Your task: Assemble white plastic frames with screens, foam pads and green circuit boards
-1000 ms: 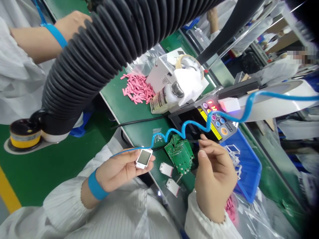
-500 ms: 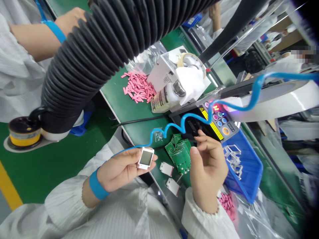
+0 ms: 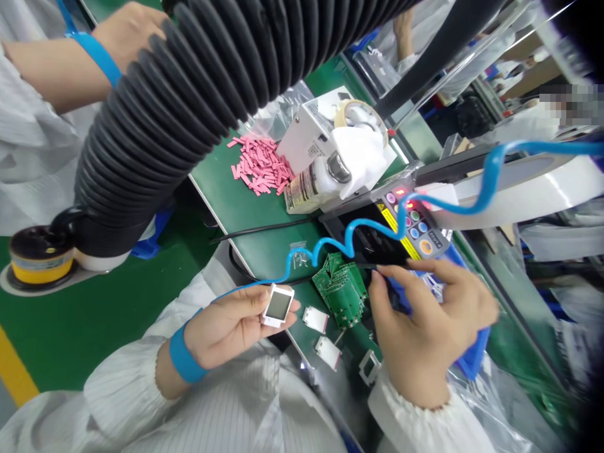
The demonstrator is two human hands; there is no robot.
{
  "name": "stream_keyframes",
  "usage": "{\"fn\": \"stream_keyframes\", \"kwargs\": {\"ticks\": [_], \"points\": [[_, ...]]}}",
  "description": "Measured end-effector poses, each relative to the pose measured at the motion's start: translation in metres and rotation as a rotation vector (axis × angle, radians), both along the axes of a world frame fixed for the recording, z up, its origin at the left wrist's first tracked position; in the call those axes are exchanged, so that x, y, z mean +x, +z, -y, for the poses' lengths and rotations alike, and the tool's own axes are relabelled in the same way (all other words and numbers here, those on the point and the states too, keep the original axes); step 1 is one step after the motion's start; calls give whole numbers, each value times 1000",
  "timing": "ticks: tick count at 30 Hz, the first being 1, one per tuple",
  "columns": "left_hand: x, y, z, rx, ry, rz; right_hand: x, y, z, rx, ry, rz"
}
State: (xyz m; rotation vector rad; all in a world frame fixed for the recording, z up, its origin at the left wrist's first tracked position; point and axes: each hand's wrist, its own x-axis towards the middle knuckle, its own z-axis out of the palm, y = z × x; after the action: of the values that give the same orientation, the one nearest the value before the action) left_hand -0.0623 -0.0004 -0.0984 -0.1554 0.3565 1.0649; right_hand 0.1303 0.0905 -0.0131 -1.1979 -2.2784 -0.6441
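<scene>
My left hand (image 3: 236, 324) is closed on a small LCD screen in a white frame (image 3: 278, 306). Thumb and fingers grip its left and lower edges, and the grey screen faces up. My right hand (image 3: 429, 321) hovers right of a stack of green circuit boards (image 3: 340, 289), in front of the tape dispenser (image 3: 419, 233). Its thumb and index fingertip are pinched together; whatever may be between them is too blurred to make out. Two white modules with pink edges, one nearer (image 3: 328, 352) and one farther (image 3: 315, 319), lie between my hands. An empty white frame (image 3: 369, 367) rests by my right wrist.
A blue bin (image 3: 472, 358) sits partly behind my right hand. Pink strips (image 3: 262, 165) are heaped beside a bottle (image 3: 309, 185) and a white box (image 3: 311, 132). A thick black hose (image 3: 189, 100) arches overhead. The coiled blue cord (image 3: 358, 226) crosses the bench. Another person's arm (image 3: 61, 69) is at upper left.
My right hand has moved right and turned, now covering part of the blue bin and exposing the empty white frame. The left hand keeps the screen almost in place.
</scene>
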Motion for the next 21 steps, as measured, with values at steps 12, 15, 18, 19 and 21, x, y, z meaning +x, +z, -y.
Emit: {"fn": "stream_keyframes", "kwargs": {"ticks": [12, 15, 18, 19, 21], "points": [[7, 6, 5, 34, -40, 66, -10, 13, -38, 242, 148, 350], [7, 9, 8, 32, -58, 59, -11, 16, -37, 192, 184, 386], [8, 9, 11, 30, -72, 51, -10, 18, -38, 93, 219, 396], [9, 9, 12, 29, -73, 51, -10, 18, -39, 52, 222, 406], [10, 9, 13, 27, -74, 49, -8, 17, -40, -33, 226, 434]]}}
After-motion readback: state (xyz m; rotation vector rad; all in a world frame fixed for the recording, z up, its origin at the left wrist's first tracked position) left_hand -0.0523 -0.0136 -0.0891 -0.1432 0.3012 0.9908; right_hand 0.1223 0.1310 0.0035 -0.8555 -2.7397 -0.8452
